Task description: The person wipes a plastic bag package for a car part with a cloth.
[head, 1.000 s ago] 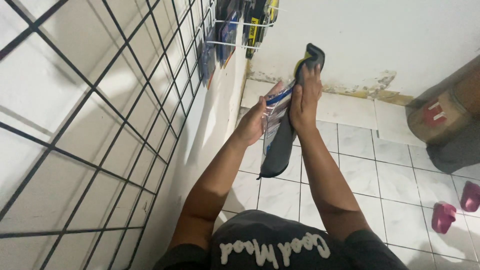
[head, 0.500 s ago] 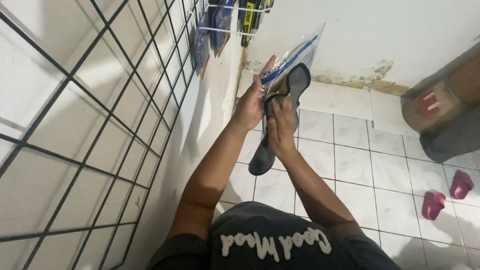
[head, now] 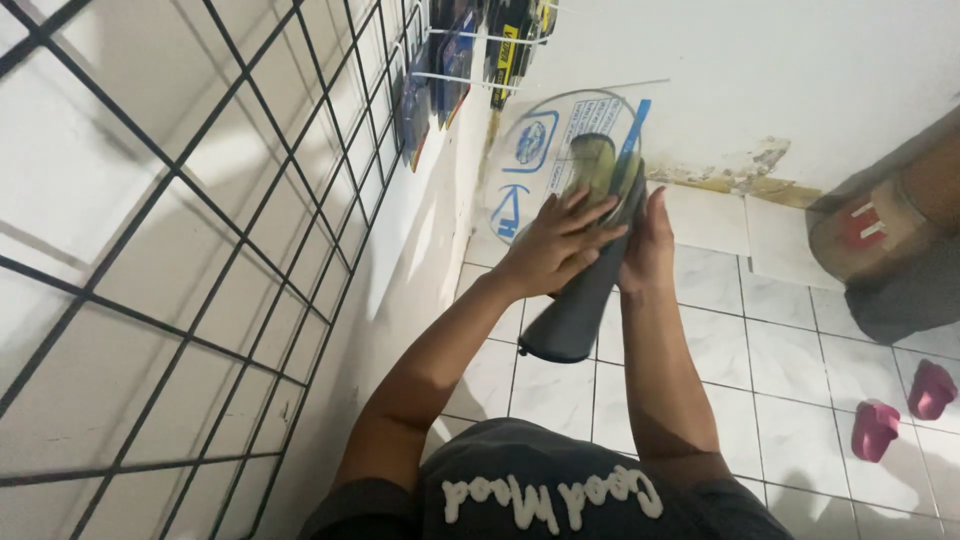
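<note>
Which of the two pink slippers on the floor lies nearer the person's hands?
The lower, left-hand pink slipper; the other pink slipper sits farther right, toward the picture's edge, away from the right hand.

Dark grey sock [head: 578,315] with olive toe; clear packet [head: 545,160] printed blue; pink slippers [head: 903,407]; white floor tiles [head: 790,400]; black wire grid [head: 200,250].

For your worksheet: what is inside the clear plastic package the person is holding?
Inside the clear plastic package, the dark shoe insole has its top end in; both hands cover the part at the opening.
</note>
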